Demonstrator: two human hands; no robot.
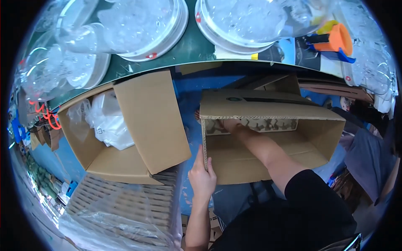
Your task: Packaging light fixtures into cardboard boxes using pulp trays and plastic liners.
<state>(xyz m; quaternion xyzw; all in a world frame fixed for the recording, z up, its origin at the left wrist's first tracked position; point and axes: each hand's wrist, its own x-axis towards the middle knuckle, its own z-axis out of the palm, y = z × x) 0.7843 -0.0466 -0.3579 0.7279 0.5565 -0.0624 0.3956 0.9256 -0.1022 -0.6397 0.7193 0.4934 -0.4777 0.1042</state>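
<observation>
A large open cardboard box lies in front of me with its opening toward me. My left hand is closed on its left wall, thumb and fingers on either side of the cardboard edge. Deep in the box is my right hand, at the left end of a patterned strip, perhaps a moulded pulp insert, along the inner wall. Shadow hides the fingers of that hand, so whether they grip anything does not show.
To the left, another open carton holds white plastic bags. A plastic-covered slatted stack stands below it. Across the green bench are large round spools in clear wrap and an orange tape dispenser.
</observation>
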